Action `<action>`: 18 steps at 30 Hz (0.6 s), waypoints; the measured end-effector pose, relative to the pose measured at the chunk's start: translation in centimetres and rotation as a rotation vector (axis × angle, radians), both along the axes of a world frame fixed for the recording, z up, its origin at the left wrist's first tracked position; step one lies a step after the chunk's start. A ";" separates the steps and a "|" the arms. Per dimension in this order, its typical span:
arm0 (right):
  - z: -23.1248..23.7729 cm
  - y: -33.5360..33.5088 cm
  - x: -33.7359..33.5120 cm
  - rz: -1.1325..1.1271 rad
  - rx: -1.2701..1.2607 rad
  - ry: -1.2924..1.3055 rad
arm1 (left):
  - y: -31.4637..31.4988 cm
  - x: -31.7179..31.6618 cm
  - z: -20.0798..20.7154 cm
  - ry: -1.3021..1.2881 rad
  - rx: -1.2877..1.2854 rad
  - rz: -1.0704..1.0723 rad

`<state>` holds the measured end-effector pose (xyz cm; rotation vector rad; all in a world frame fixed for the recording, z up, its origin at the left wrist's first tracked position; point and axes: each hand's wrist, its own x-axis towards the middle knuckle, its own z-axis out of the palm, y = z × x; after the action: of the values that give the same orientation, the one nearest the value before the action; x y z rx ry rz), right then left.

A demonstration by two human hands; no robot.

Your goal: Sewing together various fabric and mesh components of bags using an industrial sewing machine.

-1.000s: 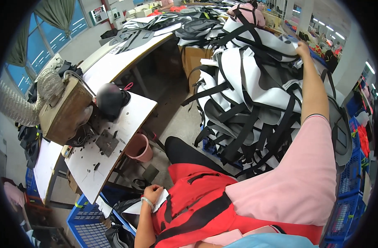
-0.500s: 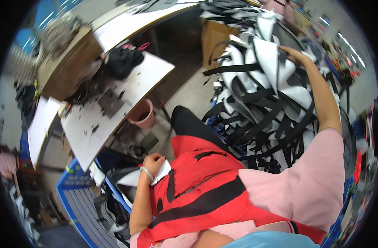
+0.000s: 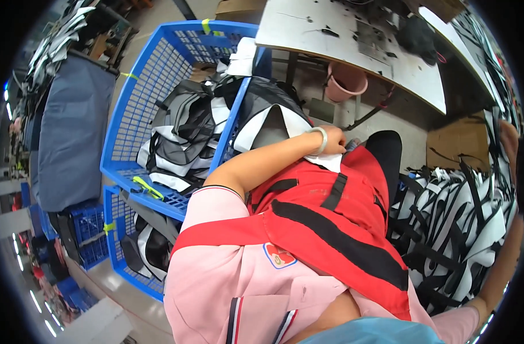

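Note:
My left hand point(image 3: 332, 141), with a pale bangle at its wrist, is closed at the lap on the edge of a white fabric piece point(image 3: 329, 162). Beside that wrist lie black, grey and white fabric pieces point(image 3: 266, 127) at the blue basket's side. My right arm stretches out at the far right, where my right hand point(image 3: 508, 139) is at the rim of the view, by the top of a big heap of white and black strapped pieces point(image 3: 456, 223). Its fingers are too dim and cut off to read.
A blue plastic basket point(image 3: 120, 137) holds more fabric pieces, with another blue basket point(image 3: 114, 241) below it. Ahead stands a white worktable point(image 3: 307, 34) strewn with black scraps. Under it is a pink bucket point(image 3: 346, 83). A cardboard box point(image 3: 459, 143) stands behind the heap.
My view has swung left, bringing the blue baskets into full sight and pushing the heap to the right edge. My left hand still keeps the white piece; my right arm remains stretched toward the heap.

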<state>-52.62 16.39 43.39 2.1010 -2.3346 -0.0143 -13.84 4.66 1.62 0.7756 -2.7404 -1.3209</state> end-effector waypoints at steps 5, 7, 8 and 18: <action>-18.6 -11.4 23.9 0.591 0.344 -0.476 | 0.1 2.5 -0.3 0.000 0.045 0.108; -24.0 -13.5 31.3 0.934 0.242 -0.423 | -0.1 2.3 -0.9 0.069 0.004 0.051; -26.7 -14.2 34.8 0.977 0.246 -0.493 | 0.3 2.2 -2.4 0.063 -0.008 0.079; -36.3 -15.1 40.0 0.709 0.768 -0.871 | 2.2 12.2 13.2 0.457 0.782 0.086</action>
<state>-12.61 1.29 7.09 3.8710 -1.8051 0.0105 -1.61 6.86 14.82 0.4854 -1.7990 -2.2293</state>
